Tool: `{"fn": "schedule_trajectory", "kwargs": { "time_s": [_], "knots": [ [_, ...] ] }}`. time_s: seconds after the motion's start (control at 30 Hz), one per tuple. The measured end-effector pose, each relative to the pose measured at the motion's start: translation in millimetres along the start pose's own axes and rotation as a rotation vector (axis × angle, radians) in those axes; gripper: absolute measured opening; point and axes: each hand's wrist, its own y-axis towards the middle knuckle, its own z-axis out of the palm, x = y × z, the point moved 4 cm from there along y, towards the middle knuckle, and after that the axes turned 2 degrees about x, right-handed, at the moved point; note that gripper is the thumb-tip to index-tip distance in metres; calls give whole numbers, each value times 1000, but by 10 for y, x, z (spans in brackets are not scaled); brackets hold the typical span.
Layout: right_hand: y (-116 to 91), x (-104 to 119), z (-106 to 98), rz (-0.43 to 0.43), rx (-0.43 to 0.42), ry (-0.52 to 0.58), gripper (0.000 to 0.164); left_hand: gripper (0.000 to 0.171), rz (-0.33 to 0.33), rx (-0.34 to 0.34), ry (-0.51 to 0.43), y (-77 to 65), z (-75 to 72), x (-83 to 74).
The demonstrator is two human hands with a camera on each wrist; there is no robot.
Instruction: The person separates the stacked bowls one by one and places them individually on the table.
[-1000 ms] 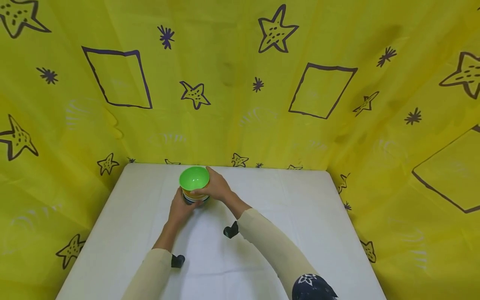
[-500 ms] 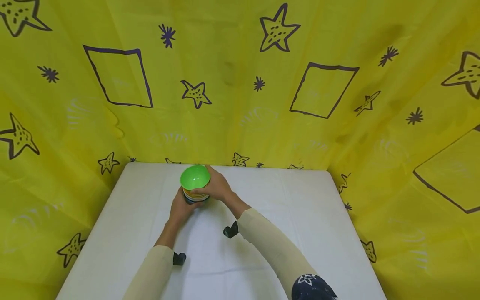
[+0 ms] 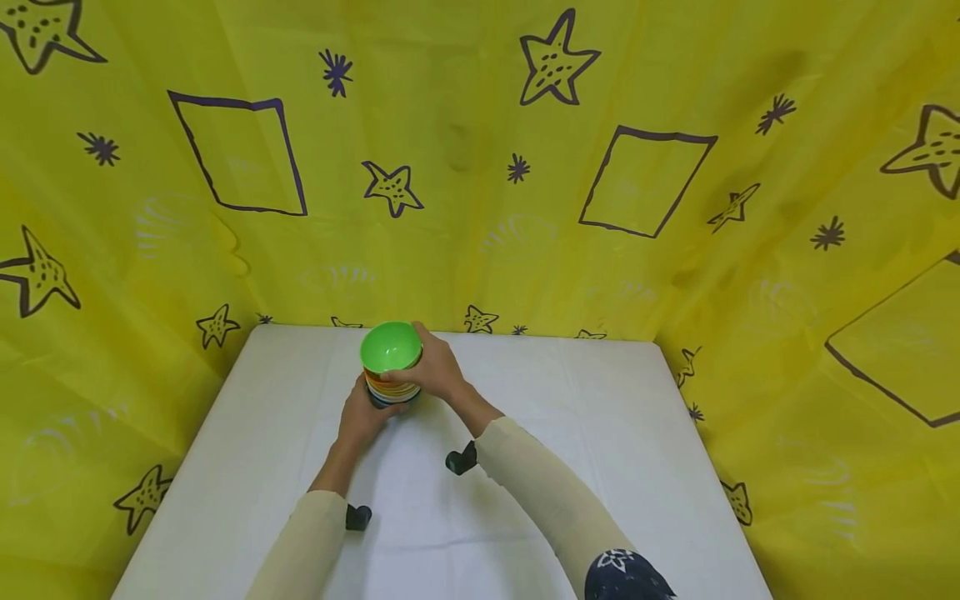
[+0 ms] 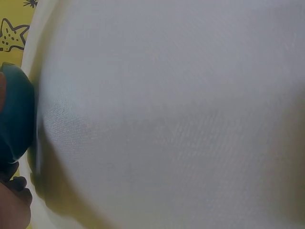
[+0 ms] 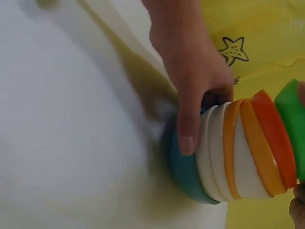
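A stack of nested bowls (image 3: 388, 385) stands on the white table (image 3: 570, 433) near its far edge, with a green bowl (image 3: 390, 346) on top. In the right wrist view the stack (image 5: 238, 148) has a teal bowl (image 5: 178, 167) at the bottom, then white, orange and red ones under the green bowl (image 5: 289, 124). My left hand (image 3: 360, 417) grips the stack's lower bowls, its thumb (image 5: 188, 129) lying across the teal and white rims. My right hand (image 3: 435, 373) holds the green bowl's side from the right. The left wrist view shows the teal bowl (image 4: 14, 119) at its left edge.
Yellow cloth with dark stars and squares (image 3: 480, 167) walls the table at the back and on both sides. A small black camera is strapped under each wrist (image 3: 357, 517) (image 3: 461, 460). Bare white tabletop lies to the right of and in front of the stack.
The green bowl has risen slightly in my right hand, showing more of the bowls beneath it. My left hand stays on the stack's base.
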Motion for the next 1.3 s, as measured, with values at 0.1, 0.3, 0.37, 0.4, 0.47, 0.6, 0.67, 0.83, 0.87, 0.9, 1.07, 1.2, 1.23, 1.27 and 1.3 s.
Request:
{"fn": "schedule_trajectory", "kwargs": {
  "time_s": [0.1, 0.3, 0.37, 0.4, 0.47, 0.6, 0.67, 0.83, 0.87, 0.9, 1.07, 1.2, 1.23, 1.27, 1.3],
  "knots": [
    [-4, 43, -60, 2, -28, 36, 91, 103, -9, 1, 3, 6, -3, 7],
    [-50, 103, -236, -14, -97, 113, 91, 102, -20, 5, 8, -5, -8, -3],
    [-79, 95, -296, -9, -116, 136, 91, 101, -21, 5, 17, -4, -4, -4],
    [-94, 88, -327, -9, -127, 154, 91, 101, -24, 4, 21, -3, -1, -3],
    [-128, 65, -384, -7, -156, 183, 91, 101, -20, 2, 30, 1, 1, -4],
    [-203, -32, -458, 5, -222, 232, 91, 102, -23, -2, 46, 0, -10, -11],
    [-249, -96, -482, 21, -258, 249, 92, 103, -26, 0, 52, -2, -19, -16],
    [-364, -249, -498, 41, -327, 303, 95, 103, -28, 9, 58, -7, -40, -24],
    [-386, -280, -491, 48, -337, 309, 96, 103, -27, 10, 61, -6, -42, -26],
    [-408, -310, -483, 53, -345, 316, 96, 103, -27, 11, 61, -6, -45, -26],
    [-506, -468, -427, 86, -382, 303, 96, 102, -31, 10, 51, 5, -45, -34],
    [-573, -627, -360, 112, -403, 261, 91, 102, -35, 7, 48, 12, -35, -26],
    [-588, -670, -341, 120, -407, 253, 90, 102, -36, 7, 48, 13, -32, -22],
    [-602, -716, -320, 133, -406, 239, 88, 102, -36, 7, 47, 13, -29, -17],
    [-618, -758, -302, 150, -409, 227, 88, 102, -36, 7, 46, 13, -27, -14]
  ]
}}
